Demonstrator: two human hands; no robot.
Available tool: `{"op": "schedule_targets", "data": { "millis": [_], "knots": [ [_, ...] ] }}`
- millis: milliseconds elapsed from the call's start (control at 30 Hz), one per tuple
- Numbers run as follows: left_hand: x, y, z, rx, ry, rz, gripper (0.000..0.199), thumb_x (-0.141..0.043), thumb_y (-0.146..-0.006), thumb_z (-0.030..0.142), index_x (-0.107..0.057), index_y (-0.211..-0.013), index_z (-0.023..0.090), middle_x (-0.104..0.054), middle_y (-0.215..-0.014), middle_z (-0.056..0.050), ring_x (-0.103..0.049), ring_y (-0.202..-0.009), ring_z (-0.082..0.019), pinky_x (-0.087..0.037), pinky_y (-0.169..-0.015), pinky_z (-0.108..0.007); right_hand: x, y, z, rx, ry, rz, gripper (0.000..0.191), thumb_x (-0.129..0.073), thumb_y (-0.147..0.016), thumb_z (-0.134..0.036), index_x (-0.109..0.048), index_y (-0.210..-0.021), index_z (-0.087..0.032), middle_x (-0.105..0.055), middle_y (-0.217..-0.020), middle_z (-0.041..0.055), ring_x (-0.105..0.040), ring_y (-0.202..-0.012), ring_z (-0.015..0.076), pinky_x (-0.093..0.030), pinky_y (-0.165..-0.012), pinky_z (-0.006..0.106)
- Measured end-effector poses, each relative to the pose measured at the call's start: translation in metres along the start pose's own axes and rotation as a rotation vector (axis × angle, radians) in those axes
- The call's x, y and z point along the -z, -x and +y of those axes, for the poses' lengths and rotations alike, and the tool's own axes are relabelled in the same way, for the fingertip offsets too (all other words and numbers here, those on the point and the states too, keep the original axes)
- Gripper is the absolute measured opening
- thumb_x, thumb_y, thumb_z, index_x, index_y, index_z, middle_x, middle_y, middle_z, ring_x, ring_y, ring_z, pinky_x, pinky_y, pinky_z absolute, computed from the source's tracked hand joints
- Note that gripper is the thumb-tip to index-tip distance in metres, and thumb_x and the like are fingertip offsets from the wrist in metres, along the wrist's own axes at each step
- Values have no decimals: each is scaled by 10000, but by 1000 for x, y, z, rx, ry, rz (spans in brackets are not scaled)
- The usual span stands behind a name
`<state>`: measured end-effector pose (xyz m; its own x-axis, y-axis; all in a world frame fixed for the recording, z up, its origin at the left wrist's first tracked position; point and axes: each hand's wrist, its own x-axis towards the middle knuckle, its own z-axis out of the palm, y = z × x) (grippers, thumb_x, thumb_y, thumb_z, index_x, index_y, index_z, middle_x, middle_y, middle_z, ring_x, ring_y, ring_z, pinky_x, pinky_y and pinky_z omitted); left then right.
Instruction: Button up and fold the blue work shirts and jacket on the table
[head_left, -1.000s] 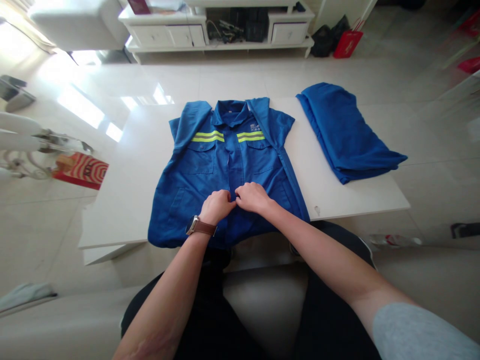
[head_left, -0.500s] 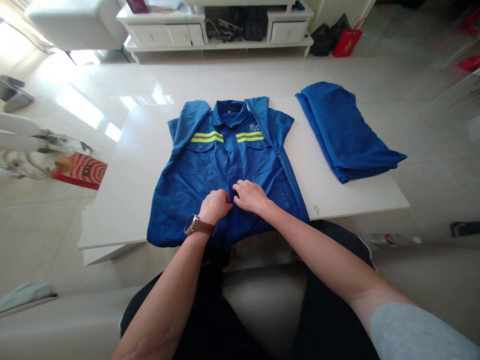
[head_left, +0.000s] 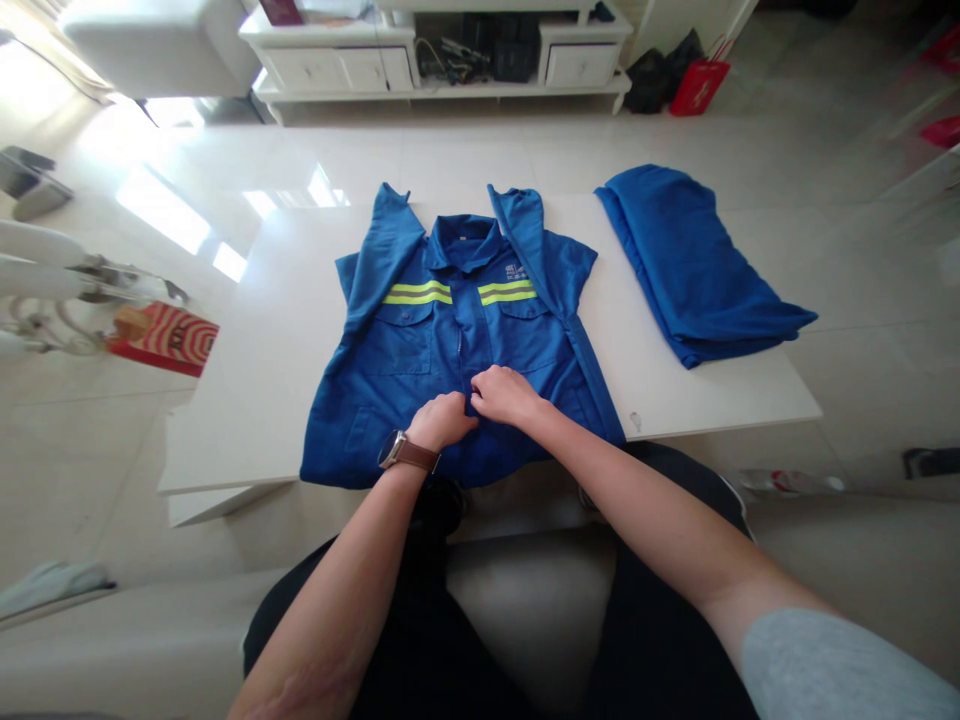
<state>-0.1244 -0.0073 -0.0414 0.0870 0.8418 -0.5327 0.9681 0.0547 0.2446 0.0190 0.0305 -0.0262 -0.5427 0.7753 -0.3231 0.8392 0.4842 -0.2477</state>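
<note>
A blue work jacket [head_left: 405,345] with yellow-and-grey reflective stripes lies front side up on the white table [head_left: 255,330]. Its collar points away from me, and both sleeves are folded up over the chest, their cuffs reaching past the shoulders. My left hand [head_left: 441,421], with a watch on the wrist, is closed on the front opening near the lower middle. Just right of it, my right hand [head_left: 504,394] pinches the other side of the opening. The small bit of front edge between the fingers is mostly hidden.
A folded blue garment [head_left: 697,265] lies on the right part of the table, overhanging its far right edge. Beyond stands a white TV cabinet [head_left: 337,70]. A red patterned bag [head_left: 169,338] is on the floor at left, and a plastic bottle [head_left: 787,482] lies at right.
Both hands have drawn the jacket slightly toward me, and its collar and stripes sit nearer. The sleeve cuffs now stick up beyond the collar. My hands stay close together.
</note>
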Motion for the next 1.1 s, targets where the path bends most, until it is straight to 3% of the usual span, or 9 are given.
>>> {"op": "schedule_targets", "data": {
  "millis": [167, 267, 467, 567, 700, 767, 933, 1100],
  "knots": [
    [3, 0, 0, -21, 42, 146, 200, -570, -900, 293, -722, -1002, 210, -775, -1078, -115, -728, -1025, -279, -533, -849, -328, 0, 0, 0, 8, -8, -2, 340, -497, -966, -257, -773, -1121, -133, -766, -1129, 193, -731, -1063, 287, -545, -927, 342],
    [1, -3, -2, -48, 18, 151, 172, -570, -888, 237, -734, -925, 199, -776, -1049, -121, -720, -1038, -271, -521, -860, -313, 1, 1, -1, 10, -21, -18, 334, -505, -949, -241, -780, -1106, -134, -771, -1117, 189, -737, -1043, 282, -550, -886, 324],
    [-2, -6, -2, -72, -9, -104, 93, -693, -788, 207, -757, -850, 185, -782, -918, -108, -735, -906, -261, -488, -731, -288, 2, 3, 2, 99, -39, -110, 286, -550, -935, -291, -794, -1031, -177, -782, -1084, 145, -736, -1011, 267, -540, -826, 303],
    [-1, -4, -2, -90, -27, -211, 30, -749, -747, 216, -745, -764, 191, -777, -849, -83, -729, -840, -241, -467, -688, -276, 2, 2, 4, 118, -35, -21, 286, -526, -953, -270, -774, -1081, -208, -773, -1130, 110, -716, -1059, 254, -532, -876, 310],
    [-3, -3, -2, -87, -8, -252, 105, -735, -761, 246, -708, -674, 194, -768, -783, -76, -724, -796, -229, -474, -689, -276, 0, 0, 5, 75, -33, 95, 298, -519, -961, -242, -744, -1147, -184, -742, -1213, 116, -670, -1156, 250, -521, -934, 303],
    [-5, -5, -3, -46, 34, -209, 168, -686, -810, 291, -699, -673, 195, -769, -784, -85, -728, -802, -232, -490, -708, -283, -1, -1, 5, 59, -31, 81, 293, -522, -955, -223, -748, -1131, -164, -741, -1204, 131, -675, -1142, 251, -521, -939, 302],
    [-5, -7, -3, 6, 56, 36, 189, -631, -848, 362, -741, -867, 210, -783, -979, -131, -738, -944, -304, -523, -780, -341, 0, 0, 4, 46, -39, 40, 288, -524, -937, -187, -763, -1089, -138, -756, -1154, 158, -708, -1075, 255, -527, -908, 298],
    [-1, -4, -1, 6, 81, 72, 179, -630, -849, 348, -749, -870, 217, -783, -993, -135, -741, -971, -317, -532, -808, -345, 4, 1, 3, 44, -41, 11, 288, -527, -923, -189, -779, -1050, -131, -775, -1088, 169, -733, -1020, 266, -538, -850, 297]
  ]
}}
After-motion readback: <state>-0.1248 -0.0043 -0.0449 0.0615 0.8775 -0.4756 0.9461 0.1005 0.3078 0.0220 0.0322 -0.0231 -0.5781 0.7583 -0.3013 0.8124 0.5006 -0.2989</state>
